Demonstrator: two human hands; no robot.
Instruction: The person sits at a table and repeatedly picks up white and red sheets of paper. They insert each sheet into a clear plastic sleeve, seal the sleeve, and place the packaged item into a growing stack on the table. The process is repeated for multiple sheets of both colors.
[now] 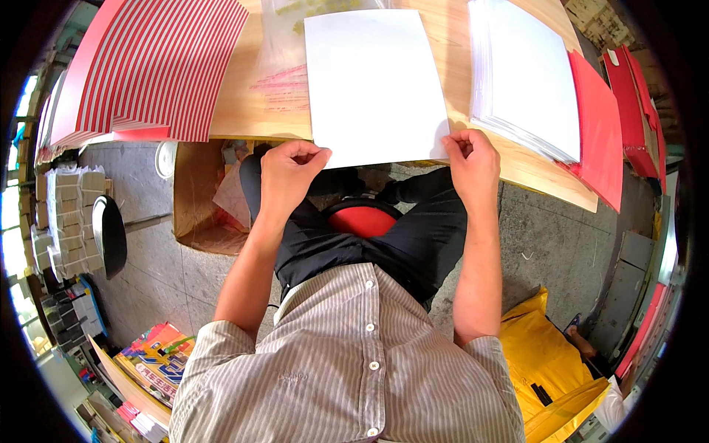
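A white sheet (375, 85) lies in front of me on the wooden table, its near edge reaching past the table's front edge. My left hand (289, 168) pinches its near left corner between thumb and fingers. At the near right corner, my right hand (473, 164) grips the sheet in the same way. Whether it is one sheet or a few together, I cannot tell. Under its left side lies a clear plastic bag or film (282, 55) with red printed lines.
A tall stack of red-and-white striped layers (159, 70) stands at the left. White sheets (526, 77) and a red sheet or folder (600, 125) lie at the right, above the table's edge (550, 177). An open cardboard box (193, 196) sits below left; a yellow bag (546, 354) lies lower right.
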